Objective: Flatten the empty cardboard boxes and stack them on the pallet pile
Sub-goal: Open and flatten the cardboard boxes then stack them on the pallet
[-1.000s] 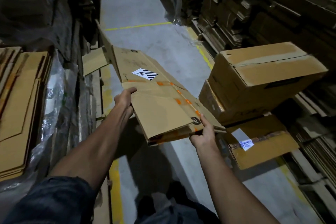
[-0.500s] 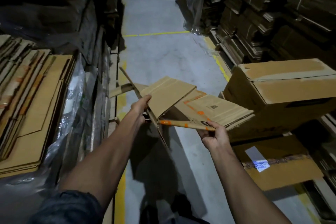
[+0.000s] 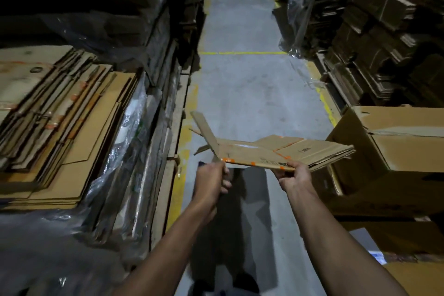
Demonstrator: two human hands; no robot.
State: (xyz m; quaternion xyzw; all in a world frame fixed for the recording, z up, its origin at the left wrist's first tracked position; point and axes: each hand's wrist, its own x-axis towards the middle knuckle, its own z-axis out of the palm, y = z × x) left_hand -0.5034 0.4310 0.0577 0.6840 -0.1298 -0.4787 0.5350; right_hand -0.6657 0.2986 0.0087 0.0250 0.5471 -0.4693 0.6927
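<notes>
Left hand [image 3: 212, 181]: fingers curled round the near-left corner of the flattened cardboard box [image 3: 276, 152], by the orange tape. Right hand [image 3: 294, 176]: pinches the near edge further right, thumb on top, fingers under. Box is held in the air over the aisle floor [image 3: 240, 94], roughly level and collapsed, one flap [image 3: 206, 131] standing up at the left end.

Long axis runs left to right across the view, right end tilted slightly up, toward the upright carton [image 3: 394, 151]. Flap points up and away.

Judgement: before stacking, press the raised flap down so the panels lie flush; keep both grips on the near edge, then swing left to the pallet pile [image 3: 55, 127] and lay the box square on top.
</notes>
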